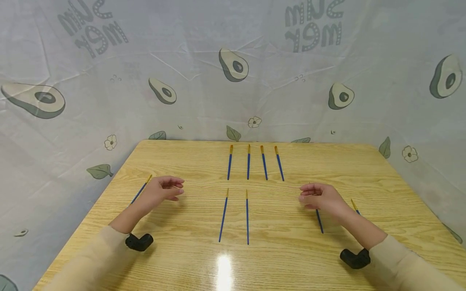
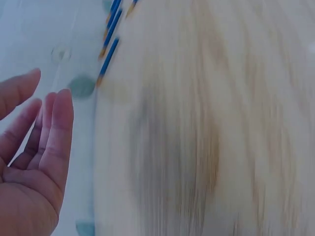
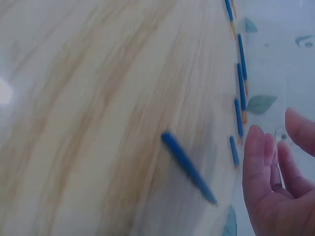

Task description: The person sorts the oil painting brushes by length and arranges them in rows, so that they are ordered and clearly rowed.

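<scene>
Both hands hover over a wooden table, holding nothing. My left hand (image 1: 160, 191), fingers loosely bent, is nearest a blue-handled paintbrush (image 1: 138, 193) that is partly hidden behind it. On the other side, my right hand (image 1: 325, 199) hangs above another paintbrush (image 1: 319, 221) and covers its upper part. Beyond the right forearm, the tip of a further paintbrush (image 1: 354, 205) shows. Two thin paintbrushes, a left one (image 1: 223, 216) and a right one (image 1: 247, 218), lie between the hands. In the wrist views, the left palm (image 2: 34, 196) and right palm (image 3: 280, 206) are bare.
Several wider paintbrushes (image 1: 248, 163) lie in a row toward the far edge of the table (image 1: 182, 258), bristles pointing away. A pale curtain (image 1: 196, 105) printed with avocados hangs behind and beside the table. Black wrist devices (image 1: 139, 242) sit at both cuffs.
</scene>
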A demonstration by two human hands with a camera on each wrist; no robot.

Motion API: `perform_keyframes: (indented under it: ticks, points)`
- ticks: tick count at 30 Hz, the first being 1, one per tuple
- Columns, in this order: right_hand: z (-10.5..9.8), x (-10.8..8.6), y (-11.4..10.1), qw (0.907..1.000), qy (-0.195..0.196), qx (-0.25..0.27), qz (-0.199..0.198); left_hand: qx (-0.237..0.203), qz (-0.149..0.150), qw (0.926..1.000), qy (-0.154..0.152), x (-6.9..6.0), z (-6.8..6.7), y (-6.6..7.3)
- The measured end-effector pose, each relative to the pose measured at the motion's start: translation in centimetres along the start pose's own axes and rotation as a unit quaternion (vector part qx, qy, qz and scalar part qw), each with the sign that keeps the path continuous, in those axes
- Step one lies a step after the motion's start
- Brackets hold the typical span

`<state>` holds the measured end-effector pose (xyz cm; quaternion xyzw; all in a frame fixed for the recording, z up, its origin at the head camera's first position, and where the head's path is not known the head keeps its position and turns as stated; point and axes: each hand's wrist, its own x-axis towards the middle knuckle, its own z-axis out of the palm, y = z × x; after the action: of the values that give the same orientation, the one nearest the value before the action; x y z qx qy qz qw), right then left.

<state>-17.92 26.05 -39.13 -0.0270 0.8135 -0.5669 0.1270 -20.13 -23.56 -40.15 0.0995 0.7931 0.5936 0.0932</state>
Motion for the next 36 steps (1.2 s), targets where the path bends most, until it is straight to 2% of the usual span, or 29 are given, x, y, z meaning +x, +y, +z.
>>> perform_keyframes:
  ticks: [4,10,14,19,24,27,36]
  points:
    - [-1.5,-0.2,0.8,1.0000,0.004,-0.006,0.006,0.013,0.002,0.9996,0.024,-0.7,-2.7,-0.8]
    - [-3.3,-0.4,1.7,1.0000,-0.001,-0.004,0.006,0.032,0.012,0.9987,0.039,-1.9,-6.3,-1.7]
    - [-3.9,-0.4,2.2,0.9998,0.005,-0.017,0.011,0.045,0.013,0.9973,0.056,-2.6,-8.4,-2.3]
    - [-4.1,-0.1,2.9,0.9987,0.019,-0.031,0.035,0.049,0.023,0.9959,0.073,-3.3,-10.5,-2.9]
    - [-4.1,0.0,3.2,0.9978,0.027,-0.035,0.049,0.069,0.015,0.9939,0.085,-3.9,-11.8,-3.3]
    - [-4.2,0.0,3.4,0.9971,0.030,-0.042,0.056,0.083,0.004,0.9928,0.087,-3.9,-12.1,-3.6]
    - [-4.4,0.2,3.8,0.9967,0.023,-0.045,0.064,0.101,-0.028,0.9922,0.067,-3.5,-12.4,-5.0]
